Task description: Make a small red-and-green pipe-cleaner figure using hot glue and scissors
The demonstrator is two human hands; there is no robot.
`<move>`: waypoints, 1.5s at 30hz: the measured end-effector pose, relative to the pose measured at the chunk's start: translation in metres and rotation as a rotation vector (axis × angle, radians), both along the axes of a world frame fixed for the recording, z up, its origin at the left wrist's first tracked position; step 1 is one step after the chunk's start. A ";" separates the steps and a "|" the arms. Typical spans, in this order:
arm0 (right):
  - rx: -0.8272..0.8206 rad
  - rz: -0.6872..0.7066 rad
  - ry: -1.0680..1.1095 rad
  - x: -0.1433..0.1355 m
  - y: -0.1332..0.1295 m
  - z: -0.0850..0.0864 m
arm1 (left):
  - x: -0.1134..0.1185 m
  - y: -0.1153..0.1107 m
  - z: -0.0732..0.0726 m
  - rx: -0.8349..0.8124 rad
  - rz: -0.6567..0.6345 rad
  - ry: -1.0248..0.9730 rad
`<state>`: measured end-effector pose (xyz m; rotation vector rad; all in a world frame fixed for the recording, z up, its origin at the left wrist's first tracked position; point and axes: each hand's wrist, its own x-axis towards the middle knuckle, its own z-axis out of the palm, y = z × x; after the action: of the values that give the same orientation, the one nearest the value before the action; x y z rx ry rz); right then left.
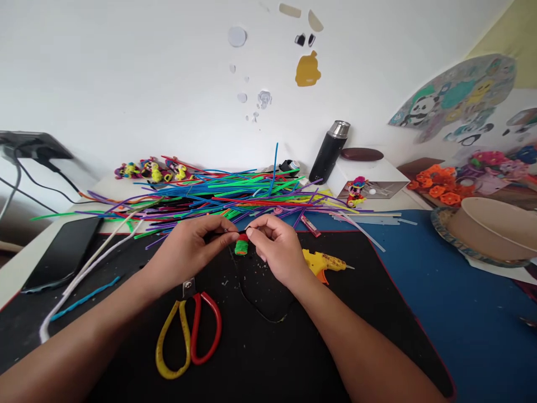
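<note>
My left hand (195, 246) and my right hand (279, 246) meet near the middle of the black mat, thumbs and forefingers pinched on a short dark strand between them. Just below the fingertips is a small coiled piece (241, 247), green with red at the top and orange at its lower end. A thin black strand (255, 309) curves over the mat under my right hand. Scissors (188, 330) with one yellow and one red handle lie below my left hand. Beyond my right hand rests a yellow glue gun (327, 262).
Behind the hands lies a pile of coloured pipe cleaners (235, 193). A phone (62, 252) and white stems (90, 260) are at left. A black flask (330, 151), white box (377, 179) and round bowl (495, 229) stand at right.
</note>
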<state>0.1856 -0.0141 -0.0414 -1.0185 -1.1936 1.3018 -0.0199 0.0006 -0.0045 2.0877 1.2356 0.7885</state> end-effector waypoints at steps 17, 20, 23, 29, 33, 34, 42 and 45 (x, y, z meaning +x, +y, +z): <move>0.101 0.058 -0.356 -0.003 -0.011 -0.003 | -0.012 0.000 0.018 0.271 -0.054 0.329; 0.128 0.063 -0.430 -0.004 -0.011 -0.006 | -0.011 -0.002 0.020 0.290 -0.063 0.398; 0.123 0.050 -0.402 -0.005 -0.009 -0.008 | -0.011 -0.001 0.019 0.244 -0.052 0.350; 0.017 0.058 -0.134 -0.003 -0.003 -0.009 | -0.011 0.002 0.015 0.094 0.014 0.170; -0.046 0.075 -0.051 -0.004 -0.002 -0.008 | -0.011 0.002 0.013 0.048 0.019 0.110; -0.051 0.077 -0.035 -0.004 -0.002 -0.008 | -0.011 0.002 0.013 0.038 0.017 0.102; -0.040 0.073 0.003 -0.004 -0.001 -0.009 | -0.010 0.002 0.011 -0.008 0.000 0.118; -0.034 0.078 -0.001 -0.004 -0.001 -0.010 | -0.010 0.001 0.011 -0.023 -0.002 0.137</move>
<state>0.1814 -0.0155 -0.0518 -1.0059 -1.2263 1.3865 -0.0303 0.0020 0.0068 2.1540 1.3080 0.6357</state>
